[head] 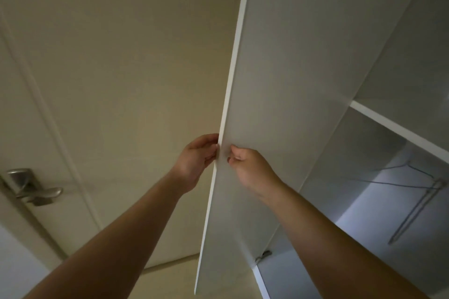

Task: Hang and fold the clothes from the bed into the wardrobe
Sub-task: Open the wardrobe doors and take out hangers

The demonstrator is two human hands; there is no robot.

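Cream wall (136, 26), pale room door (41, 138), metal lever handle (36, 189), dim light

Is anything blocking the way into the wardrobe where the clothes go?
Nothing visible does. The door is open, with the left hand gripping its edge from the outer side and the right hand from the inner. To its right the wardrobe shows a shelf and a hanger inside. No clothes are in view.

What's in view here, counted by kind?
Hands: 2 (left hand, right hand)
Doors: 2 (wardrobe door, room door)
Lever handle: 1
Shelf: 1
Clothes rail: 1
Wire hanger: 1 visible
Hinge: 1
Total: 9
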